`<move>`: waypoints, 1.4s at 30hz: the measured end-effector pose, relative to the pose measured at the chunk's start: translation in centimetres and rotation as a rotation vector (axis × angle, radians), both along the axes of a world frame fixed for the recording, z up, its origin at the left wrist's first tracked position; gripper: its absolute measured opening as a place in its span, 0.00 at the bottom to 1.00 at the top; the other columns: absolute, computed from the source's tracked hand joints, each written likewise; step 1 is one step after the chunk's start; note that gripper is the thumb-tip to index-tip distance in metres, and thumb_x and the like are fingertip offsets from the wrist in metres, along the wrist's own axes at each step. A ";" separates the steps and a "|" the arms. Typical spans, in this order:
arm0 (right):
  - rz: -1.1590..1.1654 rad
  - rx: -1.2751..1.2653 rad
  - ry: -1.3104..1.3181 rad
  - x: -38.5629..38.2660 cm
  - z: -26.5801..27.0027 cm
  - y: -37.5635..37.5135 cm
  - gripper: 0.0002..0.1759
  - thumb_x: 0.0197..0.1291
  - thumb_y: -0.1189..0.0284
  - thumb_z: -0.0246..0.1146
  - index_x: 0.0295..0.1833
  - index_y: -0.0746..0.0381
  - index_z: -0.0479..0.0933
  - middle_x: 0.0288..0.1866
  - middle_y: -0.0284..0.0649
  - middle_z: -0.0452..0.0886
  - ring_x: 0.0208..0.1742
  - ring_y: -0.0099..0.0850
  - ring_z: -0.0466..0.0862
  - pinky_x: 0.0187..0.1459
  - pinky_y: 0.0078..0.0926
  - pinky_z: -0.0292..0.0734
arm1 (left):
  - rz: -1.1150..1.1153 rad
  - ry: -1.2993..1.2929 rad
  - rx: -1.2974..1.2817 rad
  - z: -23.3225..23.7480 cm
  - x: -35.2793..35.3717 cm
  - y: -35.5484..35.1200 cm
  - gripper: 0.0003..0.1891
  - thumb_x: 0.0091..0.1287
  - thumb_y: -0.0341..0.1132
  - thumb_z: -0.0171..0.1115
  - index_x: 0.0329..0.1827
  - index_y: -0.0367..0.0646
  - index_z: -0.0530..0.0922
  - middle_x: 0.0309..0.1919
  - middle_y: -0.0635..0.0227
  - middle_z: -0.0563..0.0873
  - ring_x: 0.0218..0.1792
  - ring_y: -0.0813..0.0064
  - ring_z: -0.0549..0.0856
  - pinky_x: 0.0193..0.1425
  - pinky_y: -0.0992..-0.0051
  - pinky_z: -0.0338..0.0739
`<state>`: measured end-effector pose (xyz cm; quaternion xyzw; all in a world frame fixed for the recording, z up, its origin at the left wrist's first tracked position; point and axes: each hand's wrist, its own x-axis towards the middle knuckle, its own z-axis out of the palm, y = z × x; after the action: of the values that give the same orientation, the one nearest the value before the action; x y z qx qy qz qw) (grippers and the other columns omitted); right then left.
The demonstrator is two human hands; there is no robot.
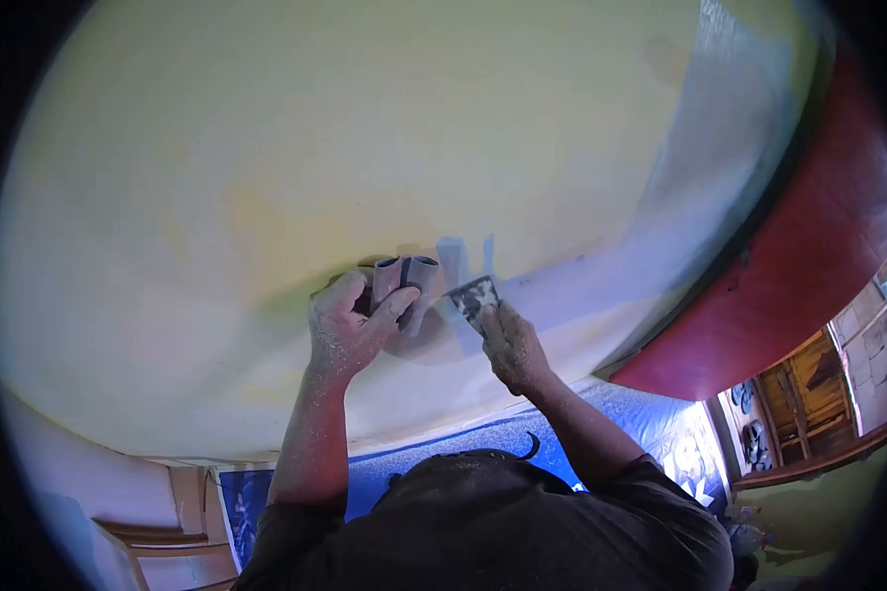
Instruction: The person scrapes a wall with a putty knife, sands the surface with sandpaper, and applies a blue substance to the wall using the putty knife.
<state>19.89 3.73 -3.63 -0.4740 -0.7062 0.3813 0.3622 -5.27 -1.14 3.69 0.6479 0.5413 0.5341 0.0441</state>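
Observation:
My left hand (350,325), dusted with white powder, is closed around a curled grey sheet (404,278) that looks like sandpaper. Its two ends roll into open tubes above my thumb. A little to the right, my right hand (511,345) grips a flat putty scraper (475,298), its dark blade smeared with white. Both hands are close to a pale yellow-white wall (365,128), and the scraper's edge lies right by its surface. Light bluish putty patches (451,258) show on the wall just above the scraper.
A large red panel or cloth (759,286) curves along the right. Below the wall spreads a blue tarp (562,433) covered in pale dust. Shoes (756,445) stand by a wooden frame (808,389) at the lower right. Wooden furniture (158,537) is at the lower left.

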 end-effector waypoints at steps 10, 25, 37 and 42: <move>0.062 0.097 -0.047 0.1 -0.6 1.5 0.22 0.77 0.72 0.62 0.71 0.68 0.74 0.65 0.66 0.81 0.52 0.70 0.86 0.54 0.64 0.82 | 0.004 0.029 -0.006 -0.1 -0.3 0.1 0.22 0.65 0.42 0.91 0.30 0.41 0.81 0.24 0.67 0.86 0.25 0.77 0.82 0.33 0.70 0.80; 0.039 0.157 -0.043 0.3 -3.7 0.2 0.20 0.87 0.62 0.57 0.67 0.68 0.77 0.47 0.63 0.83 0.48 0.62 0.84 0.49 0.59 0.80 | -0.025 -0.002 0.027 -0.4 -0.2 0.2 0.24 0.65 0.43 0.91 0.28 0.41 0.80 0.23 0.67 0.84 0.25 0.78 0.81 0.31 0.70 0.78; 0.089 0.133 -0.105 0.1 -2.5 0.0 0.18 0.81 0.69 0.59 0.66 0.70 0.74 0.55 0.68 0.81 0.51 0.67 0.85 0.49 0.61 0.81 | -0.010 0.010 0.003 -0.5 -0.3 0.3 0.26 0.65 0.43 0.91 0.27 0.42 0.77 0.23 0.65 0.84 0.24 0.78 0.80 0.30 0.70 0.77; 0.142 0.052 -0.024 0.1 1.8 0.6 0.17 0.69 0.79 0.66 0.61 0.71 0.75 0.55 0.64 0.81 0.44 0.58 0.85 0.39 0.52 0.83 | -0.001 0.022 0.016 -0.1 0.0 0.0 0.26 0.65 0.42 0.91 0.27 0.42 0.77 0.22 0.67 0.83 0.24 0.78 0.79 0.29 0.70 0.77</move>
<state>20.02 4.30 -1.87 -0.4177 -0.7521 0.3816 0.3380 -5.31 -1.16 3.61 0.6542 0.5370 0.5315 0.0332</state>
